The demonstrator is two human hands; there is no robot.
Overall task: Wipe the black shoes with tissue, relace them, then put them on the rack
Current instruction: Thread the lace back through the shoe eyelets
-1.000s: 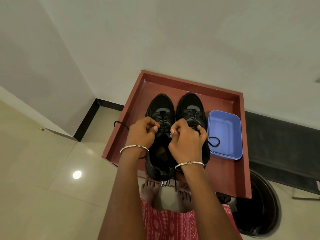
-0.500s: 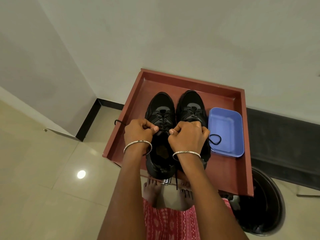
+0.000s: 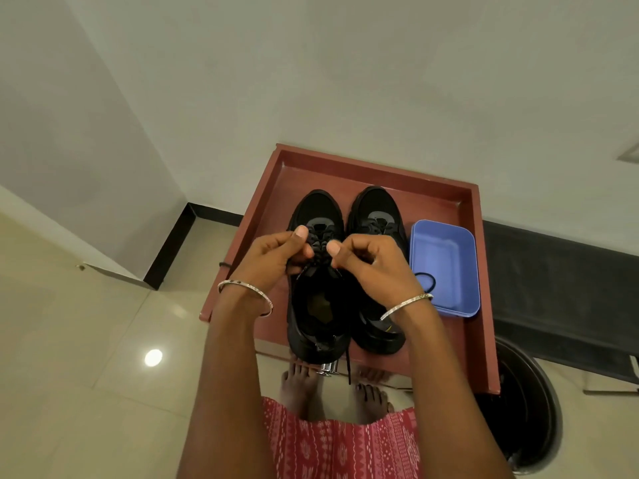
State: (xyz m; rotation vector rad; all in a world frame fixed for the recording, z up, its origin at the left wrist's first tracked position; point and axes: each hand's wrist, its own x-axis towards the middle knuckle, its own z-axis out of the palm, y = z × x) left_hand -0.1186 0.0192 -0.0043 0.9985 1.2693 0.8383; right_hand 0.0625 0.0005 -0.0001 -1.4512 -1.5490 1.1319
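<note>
l hand (image 3: 276, 257) & r hand (image 3: 370, 261) both pinch the black lace (image 3: 348, 364)
fingers curled tight, thumbs on top, holding the lace over the 1st shoe (image 3: 316, 209) in the middle of the red tray (image 3: 373, 164). 2nd shoe (image 3: 377, 205) sits just beside it, blue tub (image 3: 446, 267) at the tray's right side.

hands: left hand (image 3: 276, 259), right hand (image 3: 371, 262) raised above shoe (image 3: 316, 207) | thumbs (image 3: 300, 233): now upright, tips toward toe | lace (image 3: 318, 244): pulled up between fingers (image 3: 359, 248)

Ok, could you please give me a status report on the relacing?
Left grip, right grip both pinching laces. Left shoe on red tray, heel overhanging. Nothing in the way.
</note>
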